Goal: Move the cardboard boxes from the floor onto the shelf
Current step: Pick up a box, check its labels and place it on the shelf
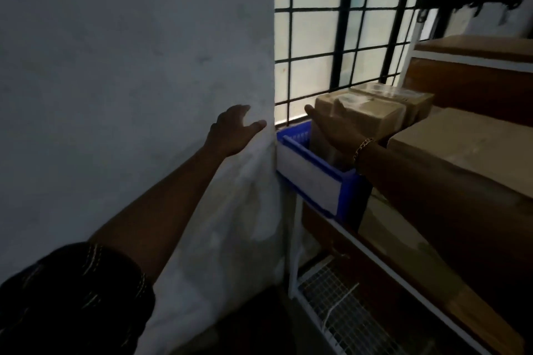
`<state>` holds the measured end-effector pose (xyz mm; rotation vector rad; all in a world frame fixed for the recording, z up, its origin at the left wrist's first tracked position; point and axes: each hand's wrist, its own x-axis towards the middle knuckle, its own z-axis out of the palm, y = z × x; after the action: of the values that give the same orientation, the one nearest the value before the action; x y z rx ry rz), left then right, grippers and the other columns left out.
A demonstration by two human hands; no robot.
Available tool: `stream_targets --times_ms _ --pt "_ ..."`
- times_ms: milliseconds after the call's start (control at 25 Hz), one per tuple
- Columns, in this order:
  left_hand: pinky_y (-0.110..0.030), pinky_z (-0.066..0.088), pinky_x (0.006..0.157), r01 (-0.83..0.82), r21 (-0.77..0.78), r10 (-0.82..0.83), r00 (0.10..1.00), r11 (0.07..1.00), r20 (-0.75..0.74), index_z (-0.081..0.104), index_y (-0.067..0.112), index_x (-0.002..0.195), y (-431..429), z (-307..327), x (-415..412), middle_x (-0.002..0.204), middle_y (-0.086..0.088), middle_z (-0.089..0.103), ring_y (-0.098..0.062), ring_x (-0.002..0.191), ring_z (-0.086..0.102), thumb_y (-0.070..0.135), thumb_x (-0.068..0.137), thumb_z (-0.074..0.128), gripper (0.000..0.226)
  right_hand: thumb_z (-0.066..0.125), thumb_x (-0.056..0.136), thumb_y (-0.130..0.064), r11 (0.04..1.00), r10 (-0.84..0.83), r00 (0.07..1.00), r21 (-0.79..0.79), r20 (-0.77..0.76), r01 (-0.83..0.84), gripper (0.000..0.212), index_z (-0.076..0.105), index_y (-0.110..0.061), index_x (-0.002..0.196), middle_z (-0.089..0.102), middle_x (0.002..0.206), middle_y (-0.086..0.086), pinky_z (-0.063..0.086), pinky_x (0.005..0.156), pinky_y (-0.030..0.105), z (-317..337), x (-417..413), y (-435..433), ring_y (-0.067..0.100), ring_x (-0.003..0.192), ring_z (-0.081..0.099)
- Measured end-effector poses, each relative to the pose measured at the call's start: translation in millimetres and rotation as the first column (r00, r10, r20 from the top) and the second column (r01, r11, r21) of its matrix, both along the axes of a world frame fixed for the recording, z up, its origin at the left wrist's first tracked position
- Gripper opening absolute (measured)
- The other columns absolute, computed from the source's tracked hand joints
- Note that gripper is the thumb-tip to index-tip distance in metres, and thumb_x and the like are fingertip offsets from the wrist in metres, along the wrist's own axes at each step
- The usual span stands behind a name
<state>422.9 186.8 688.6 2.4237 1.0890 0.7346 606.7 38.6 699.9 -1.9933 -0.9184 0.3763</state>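
White metal shelf (357, 242), one unit, set against a barred window (331, 37). Cardboard boxes, three counted on the middle tier: one large flat box (461, 147) at the front right, two smaller taped boxes at the back left corner, the nearer box (372, 118) standing in or just behind a blue plastic bin (317, 164), the farther box (403, 98) touching it. More brown boxes on the tier above, count unclear. Right hand (334, 127), spread flat against the nearer box's side; left hand (233, 130), open and empty, pressed on the wall (129, 66). Risk, judged: a one-handed push could tip the nearer box over the bin's rim or off the shelf edge. Floor boxes: none visible.
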Motion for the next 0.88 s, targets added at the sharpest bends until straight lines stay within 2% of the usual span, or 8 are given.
stream_targets --times_ms 80,240,400,600,720,880 --pt "-0.05 0.024 0.123 -0.086 0.011 0.086 0.995 0.996 -0.055 0.036 0.021 0.158 -27.3 -11.4 -55.1 0.167 -0.005 0.029 -0.026 0.154 0.026 0.062 0.096 0.054 0.076 0.041 0.079 -0.09 0.991 0.117 0.992 -0.067 0.037 -0.114 0.116 0.015 -0.013 0.162 0.014 0.169 0.011 0.012 0.125 0.052 -12.4 -44.8 -16.6 0.032 0.155 0.014" --pt "-0.05 0.021 0.122 -0.215 -0.016 0.212 0.972 0.976 -0.1 0.033 0.023 0.159 -72.3 -31.2 -151.0 0.169 -0.003 0.024 -0.025 0.155 0.02 0.064 0.096 0.052 0.078 0.043 0.094 -0.072 0.941 0.321 0.939 -0.15 0.122 -0.302 0.099 0.002 -0.014 0.163 0.0 0.171 0.005 0.003 0.127 0.049 -36.4 -126.4 -32.8 0.025 0.158 -0.001" --pt "-0.05 0.021 0.123 -0.322 -0.035 0.315 0.941 0.946 -0.125 0.027 0.023 0.161 -110.4 -59.5 -236.7 0.17 -0.004 0.021 -0.025 0.156 0.018 0.064 0.096 0.051 0.081 0.037 0.094 -0.075 0.871 0.47 0.867 -0.246 0.168 -0.425 0.098 -0.002 -0.017 0.163 -0.006 0.171 0.001 -0.002 0.127 0.046 -62.9 -197.9 -39.9 0.02 0.157 -0.007" --pt "-0.051 0.021 0.122 -0.475 -0.131 0.458 0.877 0.87 -0.142 0.021 0.021 0.163 -144.8 -115.9 -331.1 0.171 -0.005 0.019 -0.026 0.156 0.017 0.065 0.097 0.049 0.085 0.036 0.093 -0.076 0.748 0.645 0.738 -0.359 0.197 -0.558 0.09 0.006 -0.029 0.163 -0.004 0.171 -0.005 -0.001 0.126 0.05 -123.2 -262.9 -41.2 0.02 0.158 -0.006" --pt "-0.051 0.021 0.124 -0.54 -0.264 0.509 0.842 0.799 -0.181 0.023 0.021 0.162 -168.3 -176.4 -380.3 0.17 -0.005 0.021 -0.027 0.155 0.021 0.065 0.097 0.05 0.083 0.039 0.093 -0.074 0.656 0.72 0.685 -0.434 0.112 -0.618 0.088 0.01 -0.028 0.163 0.0 0.171 -0.004 0.004 0.127 0.049 -187.4 -297.0 -45.9 0.021 0.158 0.0" --pt "-0.049 0.027 0.122 -0.566 -0.461 0.528 0.82 0.684 -0.222 0.029 0.021 0.16 -202.6 -277.9 -428.6 0.167 -0.008 0.028 -0.031 0.151 0.029 0.063 0.096 0.054 0.081 0.047 0.094 -0.068 0.536 0.741 0.663 -0.498 -0.109 -0.681 0.088 0.014 -0.022 0.162 0.008 0.171 -0.001 0.009 0.127 0.045 -294.2 -333.8 -65.0 0.021 0.157 0.009"
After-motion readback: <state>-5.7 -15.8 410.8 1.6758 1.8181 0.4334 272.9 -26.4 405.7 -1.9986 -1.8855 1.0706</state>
